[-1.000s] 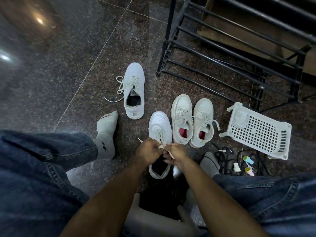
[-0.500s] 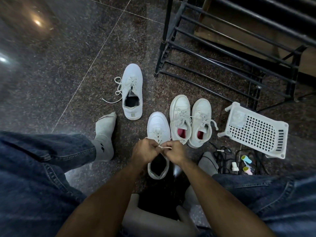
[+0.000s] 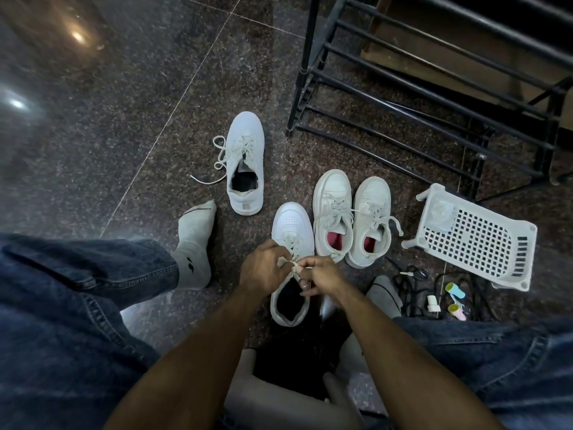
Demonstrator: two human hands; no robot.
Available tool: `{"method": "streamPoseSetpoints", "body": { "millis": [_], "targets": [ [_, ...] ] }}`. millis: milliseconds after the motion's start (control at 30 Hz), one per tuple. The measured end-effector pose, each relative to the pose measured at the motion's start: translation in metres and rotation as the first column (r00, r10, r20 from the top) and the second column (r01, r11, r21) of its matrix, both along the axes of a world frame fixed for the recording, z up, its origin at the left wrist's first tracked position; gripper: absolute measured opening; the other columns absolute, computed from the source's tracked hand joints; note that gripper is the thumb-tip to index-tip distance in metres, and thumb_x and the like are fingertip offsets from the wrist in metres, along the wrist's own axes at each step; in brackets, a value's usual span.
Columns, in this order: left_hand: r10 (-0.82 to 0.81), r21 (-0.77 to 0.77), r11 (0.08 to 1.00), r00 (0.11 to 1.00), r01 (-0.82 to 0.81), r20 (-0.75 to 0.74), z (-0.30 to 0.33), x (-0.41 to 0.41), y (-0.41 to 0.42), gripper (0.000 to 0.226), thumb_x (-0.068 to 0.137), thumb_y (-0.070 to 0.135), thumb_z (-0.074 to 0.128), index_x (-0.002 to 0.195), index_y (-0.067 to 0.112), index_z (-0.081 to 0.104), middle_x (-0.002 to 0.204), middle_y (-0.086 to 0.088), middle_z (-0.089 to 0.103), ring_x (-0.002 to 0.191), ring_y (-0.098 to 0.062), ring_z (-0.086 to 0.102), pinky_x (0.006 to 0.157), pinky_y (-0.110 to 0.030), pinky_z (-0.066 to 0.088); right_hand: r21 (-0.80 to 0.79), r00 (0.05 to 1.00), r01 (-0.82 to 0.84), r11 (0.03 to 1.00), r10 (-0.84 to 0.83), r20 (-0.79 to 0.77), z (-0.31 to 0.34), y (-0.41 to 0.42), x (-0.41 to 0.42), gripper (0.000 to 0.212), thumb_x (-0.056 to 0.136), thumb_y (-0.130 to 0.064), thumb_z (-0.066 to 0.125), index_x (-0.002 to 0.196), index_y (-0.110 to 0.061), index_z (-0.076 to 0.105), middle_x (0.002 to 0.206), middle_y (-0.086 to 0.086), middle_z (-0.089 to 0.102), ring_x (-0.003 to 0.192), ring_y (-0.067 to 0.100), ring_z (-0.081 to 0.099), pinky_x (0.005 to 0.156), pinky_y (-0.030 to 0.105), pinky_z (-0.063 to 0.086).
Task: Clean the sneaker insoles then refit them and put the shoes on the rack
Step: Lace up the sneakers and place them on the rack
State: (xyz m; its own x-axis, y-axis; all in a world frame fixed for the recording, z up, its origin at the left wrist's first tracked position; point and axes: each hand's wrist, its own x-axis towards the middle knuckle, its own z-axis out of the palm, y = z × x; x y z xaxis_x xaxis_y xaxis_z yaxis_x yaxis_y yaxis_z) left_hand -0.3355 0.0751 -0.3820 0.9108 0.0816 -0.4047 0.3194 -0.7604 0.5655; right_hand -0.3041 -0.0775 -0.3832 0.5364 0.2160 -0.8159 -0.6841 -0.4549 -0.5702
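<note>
While the near sneaker [image 3: 291, 234] stands on the dark stone floor [image 3: 93, 135] between the person's knees, toe pointing away, both hands meet over its tongue so the laces [image 3: 293, 268] can be worked at the top of the eyelets. The left hand [image 3: 263, 270] pinches one strand with curled fingers; the right hand [image 3: 322, 277] pinches the other end, a pale lace tip showing between its fingers. Whether they are tying or loosening cannot be told from this view. A dark lining shows in the heel opening, but I cannot tell if an insole sits inside. Just beside this shoe on the right stands a pair of white sneakers [image 3: 350, 218], side by side and touching, pink showing inside both, which suggests their insoles are in. A fourth sneaker [image 3: 245, 162] stands apart, farther out on the left, its laces loose on the floor. The black rack [image 3: 403, 97] waits beyond the pair, with no shoe visible on its bars, so racking is probably still to come. A white plastic basket [image 3: 474, 240] lies tipped near the rack, with small bottles [image 3: 452, 301] and dark cords beside it.
</note>
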Motion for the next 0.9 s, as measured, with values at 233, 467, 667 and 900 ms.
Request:
{"method": "streamPoseSetpoints", "body": {
  "millis": [233,467,667,900],
  "targets": [
    [0.053,-0.021,0.998,0.998,-0.052,0.037,-0.004,-0.012,-0.008,0.019,0.087,0.02,0.059,0.1,0.026,0.071,0.102,0.007,0.063,0.095,-0.018,0.062,0.074,-0.032,0.051,0.056,0.974,0.176,0.983,-0.166,-0.152,0.0,0.006,0.0,0.021,0.089,0.003,0.05,0.087,-0.014,0.063,0.07,0.002,0.055,0.06,0.011,0.049,0.075,0.042,0.059],
    [-0.149,0.199,0.97,0.988,0.137,0.048,0.0,-0.012,-0.013,0.021,0.088,0.034,0.056,0.094,0.022,0.072,0.094,0.002,0.064,0.092,-0.022,0.063,0.07,-0.031,0.046,0.025,0.982,0.148,0.989,-0.144,-0.123,0.0,0.004,-0.002,0.012,0.088,-0.006,0.058,0.087,-0.014,0.067,0.069,0.001,0.059,0.059,0.011,0.052,0.069,0.034,0.057],
    [-0.037,0.139,0.988,0.975,0.068,-0.219,0.013,0.005,-0.016,0.025,0.082,0.043,0.06,0.091,0.023,0.071,0.093,0.0,0.07,0.089,-0.024,0.066,0.074,-0.033,0.052,-0.077,0.995,0.008,0.997,-0.001,0.099,0.003,0.001,-0.002,0.016,0.087,-0.011,0.066,0.073,-0.018,0.069,0.066,-0.001,0.061,0.065,0.011,0.054,0.067,0.033,0.052],
    [0.118,-0.187,0.955,0.875,-0.229,-0.47,0.016,0.01,-0.013,0.025,0.083,0.035,0.052,0.08,0.012,0.061,0.07,-0.007,0.067,0.055,-0.021,0.07,0.061,-0.031,0.054,-0.26,0.912,-0.185,0.948,0.264,0.313,0.005,0.005,0.001,0.013,0.083,-0.009,0.068,0.089,-0.015,0.078,0.091,-0.002,0.075,0.086,0.012,0.067,0.083,0.03,0.054]
  ]
}}
